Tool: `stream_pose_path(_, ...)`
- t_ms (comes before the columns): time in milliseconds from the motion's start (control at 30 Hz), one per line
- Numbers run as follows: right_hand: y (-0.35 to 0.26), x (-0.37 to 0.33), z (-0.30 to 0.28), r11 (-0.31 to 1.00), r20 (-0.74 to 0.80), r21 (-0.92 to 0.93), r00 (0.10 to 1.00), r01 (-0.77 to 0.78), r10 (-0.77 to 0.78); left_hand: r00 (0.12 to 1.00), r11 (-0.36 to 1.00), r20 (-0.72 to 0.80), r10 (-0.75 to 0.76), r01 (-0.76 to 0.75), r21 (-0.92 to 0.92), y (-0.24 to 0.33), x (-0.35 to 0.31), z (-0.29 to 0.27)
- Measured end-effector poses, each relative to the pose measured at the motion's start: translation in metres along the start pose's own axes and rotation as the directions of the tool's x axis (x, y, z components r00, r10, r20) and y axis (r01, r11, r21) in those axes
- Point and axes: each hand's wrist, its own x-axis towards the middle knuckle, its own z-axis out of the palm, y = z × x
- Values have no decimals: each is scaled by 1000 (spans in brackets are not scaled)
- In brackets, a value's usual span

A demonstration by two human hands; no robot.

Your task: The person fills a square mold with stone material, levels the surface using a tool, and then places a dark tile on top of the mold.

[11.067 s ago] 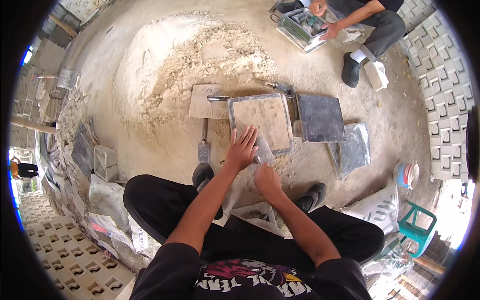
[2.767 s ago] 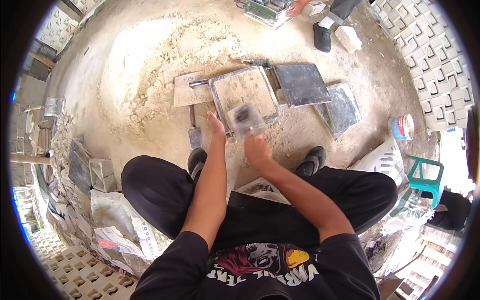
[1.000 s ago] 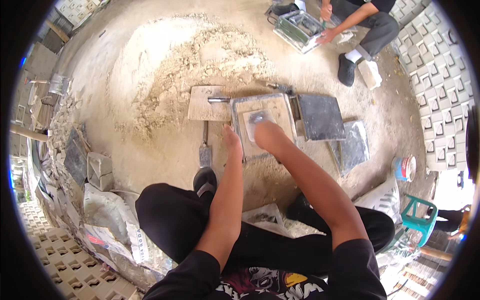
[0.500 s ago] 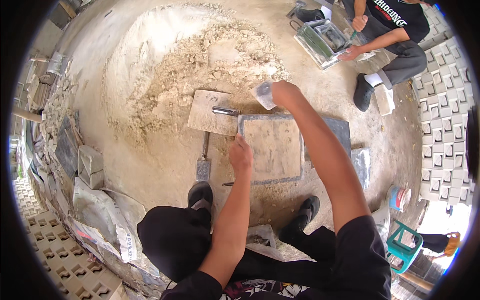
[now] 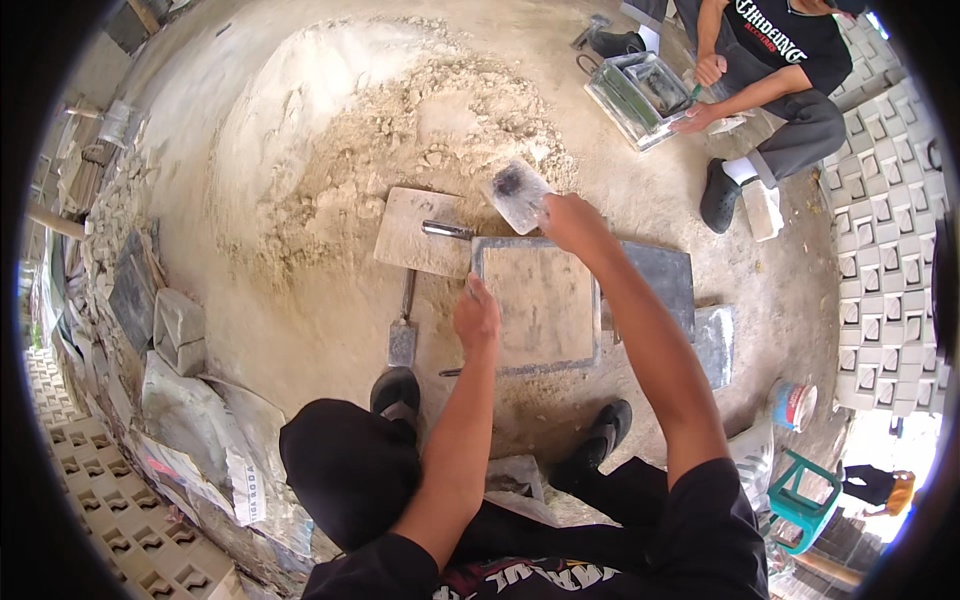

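Observation:
A square dark metal mould (image 5: 545, 366) lies on the ground before me, filled to the rim with sandy mix (image 5: 545, 305). My left hand (image 5: 477, 318) is closed at the mould's left edge, thumb pointing up along it. Above the mould's far edge, my right hand (image 5: 575, 225) grips a flat grey scraper plate (image 5: 518, 195) by its near corner. The plate's broad face with a dark patch shows. A shiny metal handle (image 5: 447, 229) sticks out from the mould's far left corner, over a square shovel blade (image 5: 415, 215).
Beyond is a heap of crumbly sand (image 5: 400, 130). Dark plates (image 5: 660, 280) lie right of the mould. At upper right a seated person (image 5: 775, 90) works at a metal mould box (image 5: 640, 95). A green stool (image 5: 805, 500), a bucket (image 5: 795, 405) and stacked blocks (image 5: 885, 250) stand right.
My right hand has turned the scraper plate, so more of its face shows, and it sits slightly lower. The mix's surface looks smoother. My left hand stays at the mould's edge.

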Motion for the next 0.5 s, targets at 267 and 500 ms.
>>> stream_pose_path(267, -25, -85, -28, 938, 190, -338, 982, 75, -10, 999, 1000, -14, 30, -30, -1, -8, 5, 7)
stream_pose_path(500, -56, -94, -38, 904, 213, -418, 977, 93, -2, 1000, 1000, -8, 0, 0, -1, -4, 2, 3)
